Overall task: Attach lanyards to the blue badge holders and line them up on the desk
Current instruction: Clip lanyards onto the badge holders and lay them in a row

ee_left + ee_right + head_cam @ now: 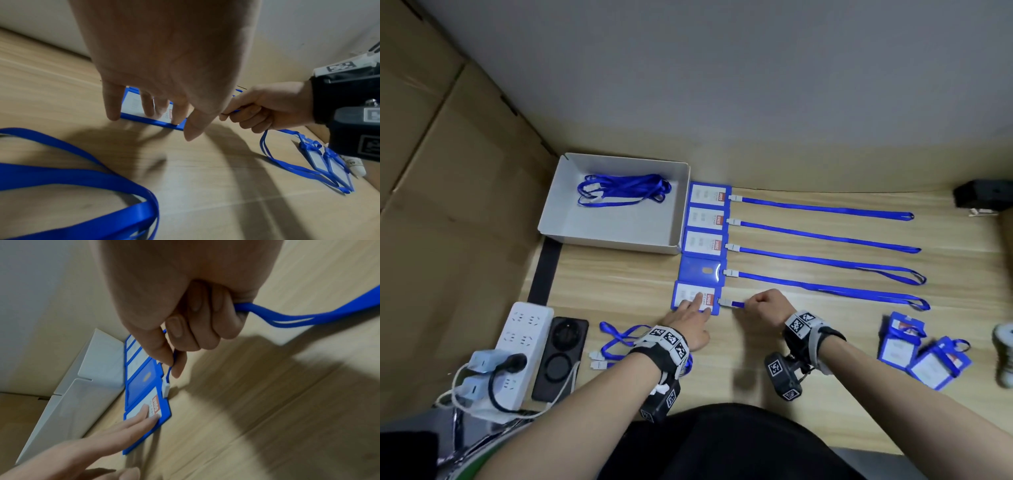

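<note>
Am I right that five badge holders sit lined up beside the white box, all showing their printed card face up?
Not quite. Five badge holders are lined up beside the white box, but the fourth holder shows a plain blue back, no printed card. The head view shows it.

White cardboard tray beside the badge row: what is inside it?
The white cardboard tray holds a loose bundle of blue lanyards with pale clips, lying toward its far side. How many lanyards there are cannot be told; nothing else shows inside.

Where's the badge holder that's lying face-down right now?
In the head view, the face-down badge holder is fourth in the row, just right of the white box near corner, directly behind the holder the left hand presses.
</note>
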{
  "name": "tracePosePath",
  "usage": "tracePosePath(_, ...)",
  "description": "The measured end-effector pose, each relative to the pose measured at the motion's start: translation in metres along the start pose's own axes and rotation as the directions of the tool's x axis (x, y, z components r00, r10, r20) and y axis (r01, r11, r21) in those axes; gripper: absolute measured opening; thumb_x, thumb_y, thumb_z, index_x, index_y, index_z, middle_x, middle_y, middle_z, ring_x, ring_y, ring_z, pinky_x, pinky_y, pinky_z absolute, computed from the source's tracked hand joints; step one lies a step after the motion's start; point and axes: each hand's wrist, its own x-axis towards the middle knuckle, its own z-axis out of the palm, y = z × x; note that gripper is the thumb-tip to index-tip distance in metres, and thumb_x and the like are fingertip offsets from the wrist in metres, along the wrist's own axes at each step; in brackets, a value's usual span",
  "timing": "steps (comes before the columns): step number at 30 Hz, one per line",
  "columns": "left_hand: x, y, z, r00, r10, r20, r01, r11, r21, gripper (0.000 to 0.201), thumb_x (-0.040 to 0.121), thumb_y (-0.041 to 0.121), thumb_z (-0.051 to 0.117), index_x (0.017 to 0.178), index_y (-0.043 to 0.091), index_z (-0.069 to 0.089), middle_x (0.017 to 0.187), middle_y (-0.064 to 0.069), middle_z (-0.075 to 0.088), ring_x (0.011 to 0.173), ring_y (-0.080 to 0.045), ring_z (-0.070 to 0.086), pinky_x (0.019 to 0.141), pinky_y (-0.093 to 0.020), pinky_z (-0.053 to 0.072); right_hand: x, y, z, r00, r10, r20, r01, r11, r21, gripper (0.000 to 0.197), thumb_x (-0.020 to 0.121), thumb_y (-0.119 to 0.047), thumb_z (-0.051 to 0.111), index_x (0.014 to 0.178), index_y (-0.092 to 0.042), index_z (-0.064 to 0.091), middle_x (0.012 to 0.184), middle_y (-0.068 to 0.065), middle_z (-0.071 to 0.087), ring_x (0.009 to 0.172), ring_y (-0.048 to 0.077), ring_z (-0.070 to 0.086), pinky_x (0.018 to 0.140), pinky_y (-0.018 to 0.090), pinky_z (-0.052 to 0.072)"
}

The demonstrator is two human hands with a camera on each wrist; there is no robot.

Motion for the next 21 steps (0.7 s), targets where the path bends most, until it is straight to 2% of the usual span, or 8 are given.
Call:
tracePosePath(4, -0.002, 0.009, -0.002, 0.999, -0.033, 0.018, 0.032, 0.998, 0.045, 0.064, 0.093, 0.025, 0.041, 0.153, 0.030, 0.021, 0.164, 0.003, -0.008, 0.147, -0.025, 0.009, 0.107, -0.046, 0.034, -0.009, 0.011, -0.025, 0.999, -0.016, -0.029, 0.014, 0.997, -0.079, 0.024, 0.086, -0.011, 0.057, 0.065, -0.007, 0.069, 0.047, -0.009, 0.038, 0.051, 0.012, 0.032, 0.048, 0.021, 0.031)
tracePosePath(8, -0.002, 0.021, -0.006, 0.994, -0.104, 0.044, 0.101, 0.993, 0.059, 0.064, 0.093, 0.025, 0.040, 0.154, 0.029, 0.022, 0.165, 0.002, -0.007, 0.149, -0.026, 0.005, 0.111, -0.048, 0.029, -0.020, 0.027, -0.051, 0.998, -0.017, -0.057, 0.010, 0.993, -0.116, 0.036, 0.084, -0.013, 0.060, 0.049, -0.017, 0.060, 0.046, -0.009, 0.035, 0.052, 0.014, 0.029, 0.049, 0.024, 0.028)
tracePosePath(11, -0.002, 0.027, -0.012, 0.990, -0.121, 0.066, 0.117, 0.991, 0.069, 0.062, 0.093, 0.025, 0.040, 0.153, 0.025, 0.024, 0.165, 0.001, -0.008, 0.149, -0.026, 0.005, 0.113, -0.050, 0.027, -0.032, 0.040, -0.071, 0.995, -0.014, -0.097, -0.005, 0.982, -0.188, 0.045, 0.084, -0.014, 0.063, 0.040, -0.021, 0.061, 0.037, -0.011, 0.043, 0.048, 0.010, 0.037, 0.049, 0.022, 0.033)
tracePosePath(13, -0.002, 0.029, -0.013, 0.988, -0.133, 0.081, 0.127, 0.989, 0.074, 0.062, 0.093, 0.024, 0.038, 0.153, 0.024, 0.026, 0.165, 0.001, -0.007, 0.150, -0.026, 0.005, 0.114, -0.051, 0.027, -0.039, 0.049, -0.084, 0.993, -0.018, -0.113, -0.008, 0.973, -0.229, 0.034, 0.084, -0.015, 0.064, 0.051, -0.020, 0.067, 0.044, -0.012, 0.051, 0.051, 0.009, 0.044, 0.051, 0.021, 0.036)
tracePosePath(16, -0.004, 0.033, -0.015, 0.986, -0.152, 0.067, 0.148, 0.987, 0.064, 0.058, 0.092, 0.025, 0.040, 0.149, 0.022, 0.033, 0.165, 0.001, -0.002, 0.148, -0.026, 0.010, 0.113, -0.051, 0.028, -0.050, 0.063, -0.099, 0.989, -0.012, -0.147, -0.028, 0.964, -0.263, 0.020, 0.086, -0.016, 0.064, 0.068, -0.015, 0.073, 0.062, -0.002, 0.062, 0.059, 0.012, 0.052, 0.054, 0.021, 0.040)
tracePosePath(18, -0.005, 0.039, -0.015, 0.983, -0.178, 0.035, 0.176, 0.983, 0.046, 0.057, 0.092, 0.026, 0.041, 0.148, 0.019, 0.034, 0.163, -0.002, 0.006, 0.147, -0.027, 0.016, 0.112, -0.049, 0.030, -0.054, 0.073, -0.106, 0.982, 0.006, -0.190, -0.054, 0.967, -0.250, 0.019, 0.085, -0.017, 0.065, 0.069, -0.018, 0.073, 0.069, 0.000, 0.068, 0.067, 0.014, 0.058, 0.061, 0.022, 0.042)
tracePosePath(21, -0.001, 0.043, -0.012, 0.967, -0.254, 0.021, 0.254, 0.967, 0.000, 0.067, 0.091, 0.032, 0.043, 0.153, 0.017, 0.024, 0.163, -0.007, 0.010, 0.147, -0.030, 0.020, 0.113, -0.049, 0.031, -0.056, 0.088, -0.110, 0.963, 0.057, -0.264, -0.120, 0.966, -0.230, 0.018, 0.084, -0.023, 0.066, 0.067, -0.026, 0.071, 0.080, 0.000, 0.073, 0.079, 0.018, 0.066, 0.072, 0.026, 0.048)
